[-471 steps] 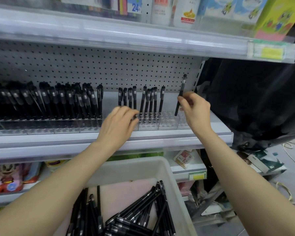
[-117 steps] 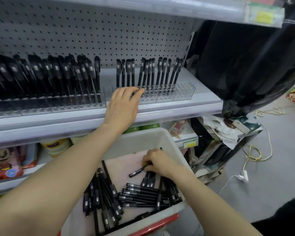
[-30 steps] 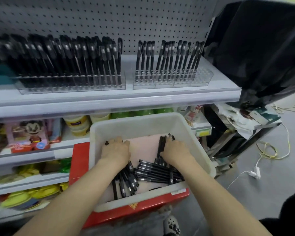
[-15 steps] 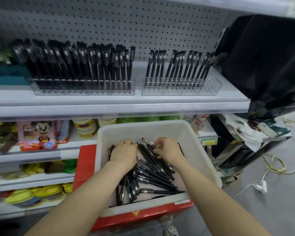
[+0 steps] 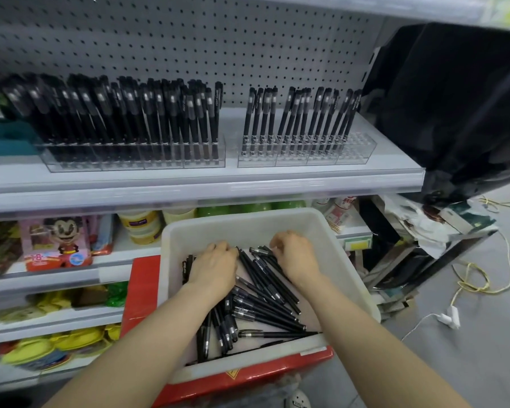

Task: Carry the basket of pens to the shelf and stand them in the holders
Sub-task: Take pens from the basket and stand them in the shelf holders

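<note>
A white plastic basket (image 5: pixel 248 223) sits on a red box below the pen shelf, with several loose black pens (image 5: pixel 265 307) lying across its floor. My left hand (image 5: pixel 215 267) and my right hand (image 5: pixel 296 257) are both down in the basket, fingers curled over a slanted bunch of pens between them. On the shelf above, the left clear holder (image 5: pixel 130 156) is packed with upright black pens. The right clear holder (image 5: pixel 306 151) is partly filled, with bare holes at its right end.
The red box (image 5: pixel 142 290) sticks out from under the basket. Lower shelves on the left hold toy packs (image 5: pixel 56 242) and tubs. Black sheeting (image 5: pixel 454 98) hangs right of the shelf. Clutter, a yellow cord and a white plug (image 5: pixel 449 318) lie on the grey floor.
Both hands left the shelf and went down into the basket. Over the last second they have drawn closer together and raked a bunch of pens between them.
</note>
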